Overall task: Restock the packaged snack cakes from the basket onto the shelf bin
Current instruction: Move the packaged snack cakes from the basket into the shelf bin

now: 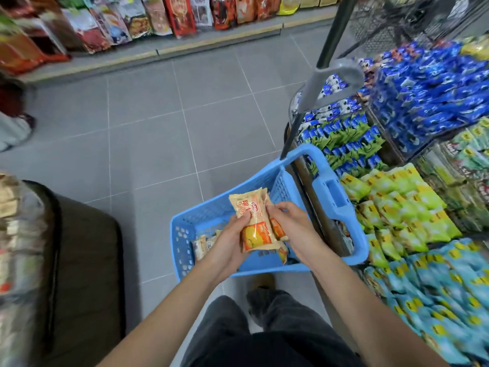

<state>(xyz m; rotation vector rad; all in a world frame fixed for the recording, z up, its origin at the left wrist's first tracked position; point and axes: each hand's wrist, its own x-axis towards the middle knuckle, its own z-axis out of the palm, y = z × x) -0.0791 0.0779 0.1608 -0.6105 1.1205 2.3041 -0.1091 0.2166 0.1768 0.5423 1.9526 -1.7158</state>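
Observation:
A light blue plastic basket (267, 268) stands on the floor in front of me, its grey pull handle (333, 83) raised. Both hands hold a small stack of beige and orange snack cake packets (255, 221) just above the basket. My left hand (230, 242) grips the stack from the left, thumb on the top packet. My right hand (289, 223) pinches the stack's right side. More of the same packets (202, 245) lie in the basket's bottom. The shelf bins (407, 207) at the right hold yellow-green, blue and light blue packets.
A dark round stand (87, 260) with blurred goods stands at the left. Across the grey tiled aisle (158, 123) runs a low shelf of snack bags (158, 19). Another person's feet (16, 128) show at the far left. A wire rack (397, 19) sits top right.

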